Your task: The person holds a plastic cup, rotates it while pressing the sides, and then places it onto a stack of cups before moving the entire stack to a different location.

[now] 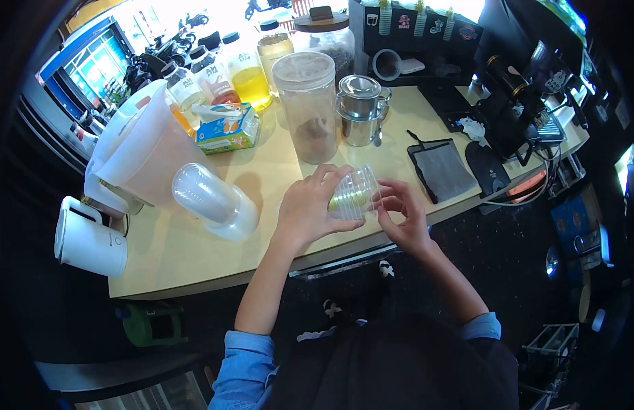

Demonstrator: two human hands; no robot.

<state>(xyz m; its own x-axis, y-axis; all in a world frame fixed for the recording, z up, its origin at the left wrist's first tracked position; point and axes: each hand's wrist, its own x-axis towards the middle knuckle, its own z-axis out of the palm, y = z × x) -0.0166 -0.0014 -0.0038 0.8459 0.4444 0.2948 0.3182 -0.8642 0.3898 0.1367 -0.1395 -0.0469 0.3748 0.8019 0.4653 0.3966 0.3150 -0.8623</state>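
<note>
Fingers [328, 179] of the left hand [306, 208] are wrapped around a clear plastic cup [353, 193], held tilted above the table [262, 181] edge; its rim is pinched by the right hand [402, 215] just beside it.

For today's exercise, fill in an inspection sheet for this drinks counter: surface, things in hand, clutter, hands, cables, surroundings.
Surface: pale wooden counter, crowded along the back, bare at the front left.
Things in hand: clear plastic cup lying sideways over the front edge, something yellow-green inside.
Clutter: stack of plastic cups on its side, white pitcher, tall clear jar, steel cup, carton, bottles, grey cloth.
Hands: left hand wraps around the cup; right hand has its fingertips at the cup's mouth.
Cables: white cable at the counter's right edge.
Surroundings: white kettle at left, coffee machine at right, bright window behind.
</note>
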